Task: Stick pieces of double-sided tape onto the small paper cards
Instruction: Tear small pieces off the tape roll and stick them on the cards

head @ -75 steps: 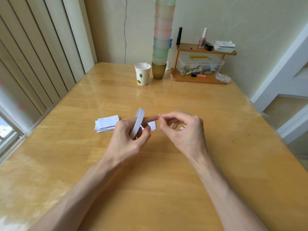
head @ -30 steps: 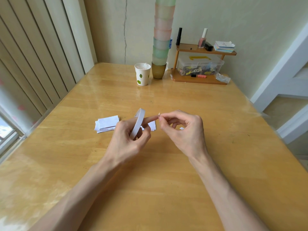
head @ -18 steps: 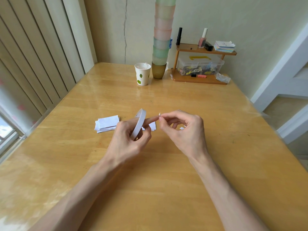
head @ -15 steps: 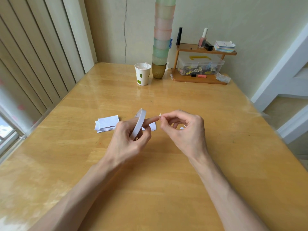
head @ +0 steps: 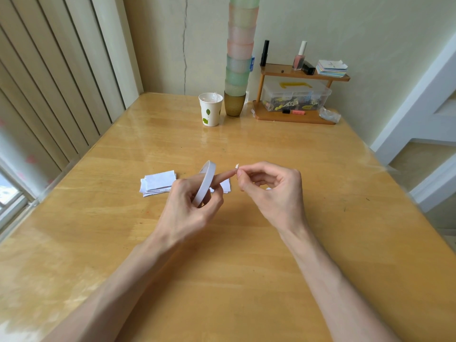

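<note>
My left hand [head: 187, 206] grips a thin white roll of double-sided tape [head: 206, 182] held on edge above the table, its index finger stretched out to the right. My right hand [head: 274, 193] pinches a tiny white tape piece [head: 237, 166] right at that fingertip. A stack of small white paper cards [head: 158, 183] lies on the table just left of my left hand. Another white card [head: 226, 186] shows partly behind my left index finger.
The wooden table [head: 246, 267] has a paper cup [head: 209, 109] and a tall stack of coloured cups [head: 238, 70] at the back. A small wooden shelf [head: 296, 95] with a clear box and bottles stands at the back right. Vertical blinds hang on the left.
My right hand has drawn slightly right, away from the left fingertip, with the tiny tape piece now lifted between thumb and finger. The roll is tilted a little more.
</note>
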`<action>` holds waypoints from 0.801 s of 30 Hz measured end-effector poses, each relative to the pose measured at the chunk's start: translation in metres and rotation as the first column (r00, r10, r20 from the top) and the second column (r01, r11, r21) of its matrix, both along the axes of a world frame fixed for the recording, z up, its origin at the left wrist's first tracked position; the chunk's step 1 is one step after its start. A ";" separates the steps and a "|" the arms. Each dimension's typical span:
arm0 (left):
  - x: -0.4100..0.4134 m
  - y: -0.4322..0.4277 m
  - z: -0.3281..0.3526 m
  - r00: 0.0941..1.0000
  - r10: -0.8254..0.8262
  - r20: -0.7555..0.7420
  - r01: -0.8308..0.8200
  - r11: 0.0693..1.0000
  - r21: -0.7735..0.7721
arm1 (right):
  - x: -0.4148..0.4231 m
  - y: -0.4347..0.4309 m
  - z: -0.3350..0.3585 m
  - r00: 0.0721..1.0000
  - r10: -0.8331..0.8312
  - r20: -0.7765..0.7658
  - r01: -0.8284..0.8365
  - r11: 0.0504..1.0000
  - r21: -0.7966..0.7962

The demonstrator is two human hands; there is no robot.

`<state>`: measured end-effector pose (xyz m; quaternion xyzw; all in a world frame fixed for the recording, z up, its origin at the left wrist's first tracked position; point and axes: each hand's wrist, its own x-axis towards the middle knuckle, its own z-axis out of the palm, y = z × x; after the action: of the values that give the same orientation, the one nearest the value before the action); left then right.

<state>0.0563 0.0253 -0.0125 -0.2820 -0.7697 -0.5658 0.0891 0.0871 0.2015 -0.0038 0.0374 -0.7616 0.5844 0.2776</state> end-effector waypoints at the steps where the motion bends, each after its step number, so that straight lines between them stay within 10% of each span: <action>1: 0.000 0.000 0.000 1.000 0.001 0.001 -0.001 1.000 0.004 | 0.000 0.000 0.000 1.000 0.003 0.004 -0.003 1.000 -0.014; 24: 0.002 0.001 0.002 1.000 0.000 -0.006 0.000 1.000 0.007 | 0.001 0.002 0.004 0.999 0.025 0.026 -0.023 0.997 -0.067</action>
<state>0.0585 0.0266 -0.0103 -0.2831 -0.7676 -0.5675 0.0923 0.0879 0.2037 0.0003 0.0294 -0.7448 0.6132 0.2614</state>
